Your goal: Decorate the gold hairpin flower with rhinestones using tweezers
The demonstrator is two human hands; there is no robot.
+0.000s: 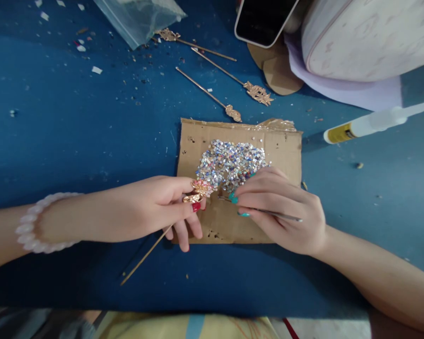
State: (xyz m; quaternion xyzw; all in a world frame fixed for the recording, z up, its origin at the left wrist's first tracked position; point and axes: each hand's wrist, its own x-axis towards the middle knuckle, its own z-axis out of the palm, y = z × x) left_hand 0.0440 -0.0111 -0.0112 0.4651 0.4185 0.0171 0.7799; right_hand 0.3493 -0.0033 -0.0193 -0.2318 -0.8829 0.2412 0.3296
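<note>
Pinched in the left hand, over the left side of the cardboard: a gold hairpin, with a plain slender stem slanting out past the near left corner and a glossy head crusted with pink-red stones fanned like petals. Grasped in the right hand, over the cardboard's right half: a slim tool. Heaped mid-cardboard: tiny glittering stones. Beyond the far edge: three more gold hairpins.

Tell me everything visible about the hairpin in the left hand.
The hairpin looks like gold-coloured metal, with a long, thin, straight stick and an ornate head, partly pink, partly shiny gold. The left hand pinches the head over the cardboard; the stick slants below the hand toward the picture's lower left. Whether its tip touches the blue table is unclear.
</note>
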